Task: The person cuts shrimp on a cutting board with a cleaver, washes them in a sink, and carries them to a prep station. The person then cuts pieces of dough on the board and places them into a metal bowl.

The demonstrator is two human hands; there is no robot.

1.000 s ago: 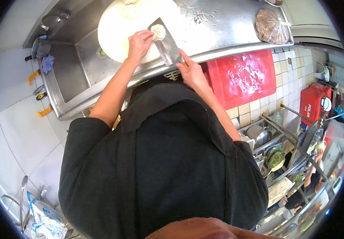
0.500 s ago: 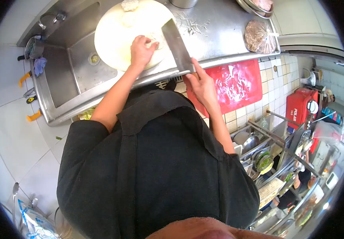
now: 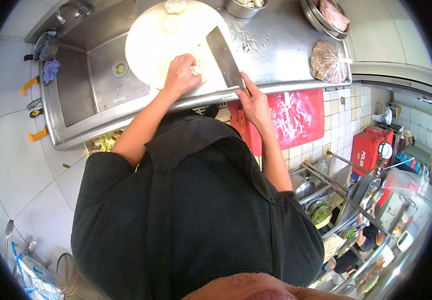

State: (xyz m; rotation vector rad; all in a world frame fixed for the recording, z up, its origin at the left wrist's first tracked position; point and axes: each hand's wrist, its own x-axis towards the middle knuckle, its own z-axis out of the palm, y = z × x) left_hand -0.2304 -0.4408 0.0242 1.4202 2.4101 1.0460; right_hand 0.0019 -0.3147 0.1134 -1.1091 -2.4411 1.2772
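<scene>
My left hand point(image 3: 179, 77) is curled over a whitish piece of food point(image 3: 197, 68) on the round, cream-coloured cutting board point(image 3: 146, 50). The kind of food cannot be made out. In my right hand point(image 3: 254, 104) is the wooden handle of a cleaver point(image 3: 224, 57). Its broad blade lies slantwise over the right part of the board, a little to the right of my left fingers. Two more pale lumps point(image 3: 171, 23) sit at the board's far edge.
The board overlaps a steel sink point(image 3: 118, 92). Thin shreds point(image 3: 248, 41), a metal pot point(image 3: 244, 9) of pale pieces, a bowl of pink meat point(image 3: 332, 15) and a tied bag point(image 3: 329, 61) occupy the counter. A red tray point(image 3: 293, 122) is below its front edge.
My left fingers have closed around the whitish piece; they were looser over it before. The cleaver stays at the board's right side. The view has shifted slightly, revealing more of the pot.
</scene>
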